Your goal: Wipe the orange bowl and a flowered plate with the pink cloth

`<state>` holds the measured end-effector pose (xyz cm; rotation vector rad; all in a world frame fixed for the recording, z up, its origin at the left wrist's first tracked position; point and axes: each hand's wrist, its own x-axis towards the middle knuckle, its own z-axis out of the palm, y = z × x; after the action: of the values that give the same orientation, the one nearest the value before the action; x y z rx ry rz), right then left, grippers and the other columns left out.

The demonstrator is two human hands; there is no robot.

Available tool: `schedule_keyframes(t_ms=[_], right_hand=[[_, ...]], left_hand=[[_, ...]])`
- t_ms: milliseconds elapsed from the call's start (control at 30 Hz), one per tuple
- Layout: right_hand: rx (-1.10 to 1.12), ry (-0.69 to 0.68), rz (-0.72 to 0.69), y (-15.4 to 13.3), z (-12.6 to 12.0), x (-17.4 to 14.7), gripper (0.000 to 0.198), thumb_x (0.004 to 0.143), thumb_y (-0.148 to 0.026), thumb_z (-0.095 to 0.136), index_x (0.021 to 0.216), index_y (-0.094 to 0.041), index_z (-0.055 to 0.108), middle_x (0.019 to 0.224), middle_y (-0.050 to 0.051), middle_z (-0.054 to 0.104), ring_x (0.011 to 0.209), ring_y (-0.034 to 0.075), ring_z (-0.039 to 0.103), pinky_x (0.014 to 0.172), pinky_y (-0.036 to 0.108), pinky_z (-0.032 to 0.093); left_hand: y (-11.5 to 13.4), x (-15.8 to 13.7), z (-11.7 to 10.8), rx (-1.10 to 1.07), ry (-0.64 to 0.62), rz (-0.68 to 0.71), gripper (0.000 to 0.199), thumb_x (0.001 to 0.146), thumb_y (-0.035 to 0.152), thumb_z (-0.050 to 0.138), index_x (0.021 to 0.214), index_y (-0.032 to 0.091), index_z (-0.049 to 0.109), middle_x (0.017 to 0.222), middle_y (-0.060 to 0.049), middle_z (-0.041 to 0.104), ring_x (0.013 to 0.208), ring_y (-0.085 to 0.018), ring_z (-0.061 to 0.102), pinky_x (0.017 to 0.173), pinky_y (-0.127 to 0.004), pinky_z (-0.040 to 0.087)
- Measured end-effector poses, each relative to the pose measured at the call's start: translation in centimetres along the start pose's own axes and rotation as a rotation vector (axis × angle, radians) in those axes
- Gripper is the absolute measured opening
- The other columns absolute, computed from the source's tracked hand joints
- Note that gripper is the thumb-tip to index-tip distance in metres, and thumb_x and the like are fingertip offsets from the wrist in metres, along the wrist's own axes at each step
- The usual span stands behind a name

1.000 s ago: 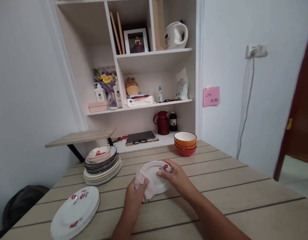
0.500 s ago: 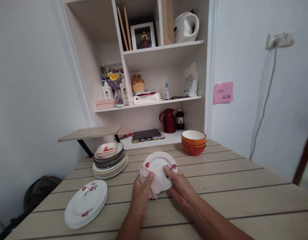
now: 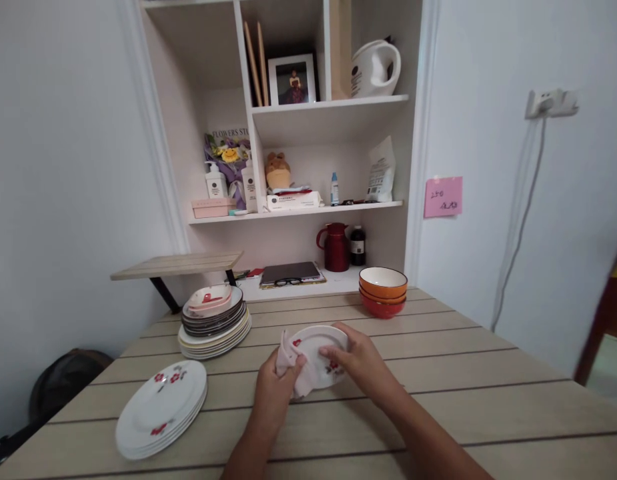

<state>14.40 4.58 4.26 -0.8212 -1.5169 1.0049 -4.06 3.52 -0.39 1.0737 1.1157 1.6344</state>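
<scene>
Above the middle of the table, a white plate [image 3: 313, 343] with red flowers is held between my two hands, its face tilted toward me. My left hand [image 3: 279, 380] grips a pale pink cloth [image 3: 304, 381] folded over the plate's left edge. My right hand [image 3: 355, 357] pinches the right edge, thumb on the face and fingers behind it, where they are partly hidden. To the left lies a stack of similar flowered plates [image 3: 158, 413]. Behind that stands a taller stack of plates [image 3: 215, 337], topped with small pink-rimmed dishes [image 3: 209, 298].
Orange and red bowls [image 3: 383, 293] are stacked at the table's back right. A small raised wooden shelf [image 3: 178, 265] stands at the back left. Behind the table, a white shelf unit [image 3: 333, 110] holds a red jug [image 3: 337, 247], a dark bottle [image 3: 357, 245] and a closed laptop [image 3: 291, 272].
My right hand has moved up along the plate's right edge. The plate has turned and tilts flatter, its flowers now lower right. The cloth stays at its left edge; the view has shifted slightly.
</scene>
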Motion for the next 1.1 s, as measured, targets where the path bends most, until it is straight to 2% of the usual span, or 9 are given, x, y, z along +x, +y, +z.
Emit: schedule_keyframes(t_ms=[167, 300, 400, 567, 667, 767, 867, 967, 1100], right_hand=[[0.232, 0.03, 0.07, 1.1, 1.2, -0.3, 0.033, 0.069, -0.046, 0.086, 0.082, -0.02, 0.071, 0.068, -0.002, 0.066, 0.061, 0.016, 0.055, 0.059, 0.028, 0.044], [0.471, 0.102, 0.113, 1.7, 2.7, -0.6, 0.043, 0.066, -0.046, 0.092, 0.096, -0.02, 0.075, 0.083, 0.004, 0.076, 0.074, 0.022, 0.066, 0.07, 0.033, 0.051], [0.62, 0.151, 0.157, 1.6, 3.3, -0.9, 0.052, 0.063, -0.044, 0.095, 0.106, -0.02, 0.076, 0.092, 0.007, 0.08, 0.08, 0.025, 0.07, 0.074, 0.036, 0.055], [0.782, 0.225, 0.229, 1.3, 3.9, -1.1, 0.052, 0.064, -0.041, 0.096, 0.108, -0.021, 0.076, 0.096, 0.006, 0.082, 0.082, 0.025, 0.073, 0.074, 0.036, 0.057], [0.846, 0.179, 0.264, 1.0, 4.2, -1.2, 0.049, 0.066, -0.041, 0.096, 0.107, -0.022, 0.076, 0.1, 0.007, 0.082, 0.089, 0.027, 0.074, 0.081, 0.038, 0.058], [0.773, 0.073, 0.257, 0.6, 3.8, -1.1, 0.048, 0.065, -0.04, 0.095, 0.105, -0.02, 0.077, 0.101, 0.008, 0.081, 0.09, 0.027, 0.073, 0.083, 0.038, 0.056], [0.547, 0.059, 0.194, 0.1, 2.7, -0.7, 0.048, 0.063, -0.036, 0.092, 0.105, -0.019, 0.075, 0.096, 0.006, 0.08, 0.085, 0.024, 0.07, 0.079, 0.035, 0.053], [0.209, 0.093, 0.059, -0.3, 1.2, -0.3, 0.034, 0.065, -0.032, 0.086, 0.095, -0.023, 0.074, 0.084, 0.0, 0.075, 0.077, 0.022, 0.063, 0.07, 0.032, 0.048], [-0.105, 0.06, -0.095, -0.4, -0.1, -0.1, 0.016, 0.071, -0.031, 0.08, 0.083, -0.025, 0.07, 0.075, -0.003, 0.067, 0.071, 0.02, 0.056, 0.067, 0.03, 0.043]], left_hand=[[0.3, 0.1, -0.2, -0.007, -0.019, 0.035, 0.063, 0.056, 0.058, 0.094, 0.097, 0.013, 0.079, 0.088, -0.011, 0.081, 0.082, -0.026, 0.075, 0.075, -0.03, 0.059], [0.9, -0.2, 0.0, -0.118, -0.015, -0.075, 0.076, 0.05, 0.058, 0.096, 0.107, 0.012, 0.078, 0.098, -0.014, 0.082, 0.088, -0.029, 0.077, 0.081, -0.034, 0.06], [1.3, -0.9, 0.5, -0.144, -0.015, -0.11, 0.074, 0.056, 0.056, 0.095, 0.113, 0.012, 0.077, 0.098, -0.014, 0.082, 0.084, -0.027, 0.077, 0.075, -0.032, 0.061], [1.1, -1.8, 1.4, -0.158, -0.072, -0.114, 0.068, 0.055, 0.052, 0.097, 0.107, 0.012, 0.079, 0.092, -0.014, 0.082, 0.081, -0.027, 0.077, 0.076, -0.033, 0.061], [0.7, -1.8, 1.4, -0.142, -0.058, -0.08, 0.069, 0.054, 0.054, 0.097, 0.105, 0.01, 0.08, 0.094, -0.015, 0.082, 0.085, -0.028, 0.077, 0.079, -0.034, 0.061], [0.4, -1.4, 0.9, -0.116, 0.007, -0.056, 0.069, 0.054, 0.057, 0.096, 0.103, 0.011, 0.08, 0.097, -0.016, 0.082, 0.09, -0.03, 0.077, 0.08, -0.034, 0.061], [0.1, -0.9, 0.5, -0.095, 0.021, -0.059, 0.069, 0.052, 0.058, 0.095, 0.102, 0.011, 0.081, 0.1, -0.016, 0.082, 0.095, -0.031, 0.077, 0.084, -0.035, 0.06], [0.3, -0.6, 0.2, -0.038, -0.031, -0.074, 0.07, 0.05, 0.058, 0.096, 0.1, 0.011, 0.081, 0.096, -0.016, 0.082, 0.09, -0.031, 0.077, 0.082, -0.036, 0.06], [1.0, -0.7, 0.0, 0.075, -0.139, -0.031, 0.056, 0.058, 0.054, 0.093, 0.094, 0.011, 0.081, 0.093, -0.014, 0.082, 0.086, -0.028, 0.075, 0.08, -0.033, 0.058]])
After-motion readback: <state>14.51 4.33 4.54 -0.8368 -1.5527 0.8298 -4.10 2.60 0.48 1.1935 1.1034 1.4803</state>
